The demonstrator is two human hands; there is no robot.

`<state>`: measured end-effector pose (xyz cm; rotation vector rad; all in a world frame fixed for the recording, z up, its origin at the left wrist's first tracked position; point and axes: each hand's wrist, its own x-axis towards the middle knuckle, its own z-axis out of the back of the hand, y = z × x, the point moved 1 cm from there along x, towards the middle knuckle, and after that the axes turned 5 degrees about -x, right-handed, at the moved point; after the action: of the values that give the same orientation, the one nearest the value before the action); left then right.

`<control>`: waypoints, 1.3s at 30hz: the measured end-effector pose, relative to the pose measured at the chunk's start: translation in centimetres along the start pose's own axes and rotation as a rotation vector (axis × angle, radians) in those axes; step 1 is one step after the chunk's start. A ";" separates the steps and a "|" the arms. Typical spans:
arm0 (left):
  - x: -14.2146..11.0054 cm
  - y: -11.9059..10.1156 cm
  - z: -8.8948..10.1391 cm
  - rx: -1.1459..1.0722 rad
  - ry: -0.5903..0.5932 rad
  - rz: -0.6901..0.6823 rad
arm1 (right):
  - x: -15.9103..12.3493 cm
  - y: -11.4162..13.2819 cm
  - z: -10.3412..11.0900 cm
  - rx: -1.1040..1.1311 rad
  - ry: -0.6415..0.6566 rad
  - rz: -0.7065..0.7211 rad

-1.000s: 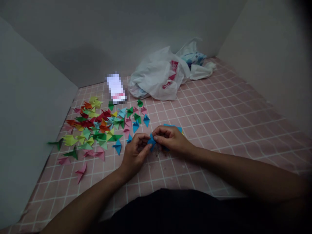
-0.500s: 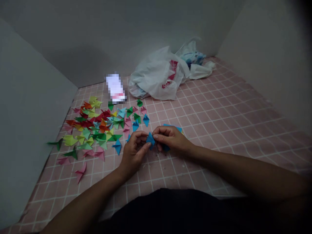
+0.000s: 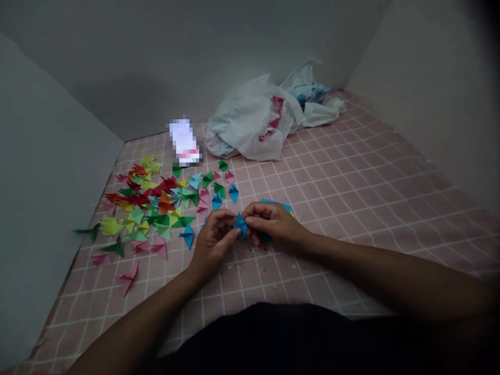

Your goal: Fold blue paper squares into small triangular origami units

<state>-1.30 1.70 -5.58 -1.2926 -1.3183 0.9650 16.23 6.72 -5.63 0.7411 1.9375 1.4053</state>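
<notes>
My left hand point(image 3: 214, 241) and my right hand point(image 3: 273, 224) meet over the pink checked cloth point(image 3: 351, 198), both pinching a small folded blue paper piece point(image 3: 240, 224) between fingertips. A few flat blue paper sheets point(image 3: 282, 204) peek out from behind my right hand. To the left lies a heap of several folded paper pieces point(image 3: 156, 203) in red, green, yellow, pink and blue, the nearest blue ones just beyond my left hand.
A white plastic bag point(image 3: 253, 122) with red print lies at the back, with a second bag point(image 3: 310, 94) and blue contents behind it. A lit phone point(image 3: 184, 143) lies by the heap. Grey walls close in left, back and right.
Both hands have lifted slightly and turned the blue piece between the fingertips; it sits a little higher now. The heap and bags have not moved.
</notes>
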 end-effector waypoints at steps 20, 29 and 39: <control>0.0 0.0 0.4 -0.087 -0.023 0.221 | -0.1 0.2 -0.1 -0.070 0.004 0.011; -0.3 0.6 0.6 -0.178 -0.137 0.236 | -0.2 0.6 -0.5 -0.058 0.022 0.066; -0.4 0.3 -0.1 -0.317 -0.179 0.339 | -0.5 0.8 -0.8 -0.104 0.014 0.118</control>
<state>-1.21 1.35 -5.86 -1.7468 -1.4595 1.1581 16.03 6.11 -4.59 0.8098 1.8415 1.5732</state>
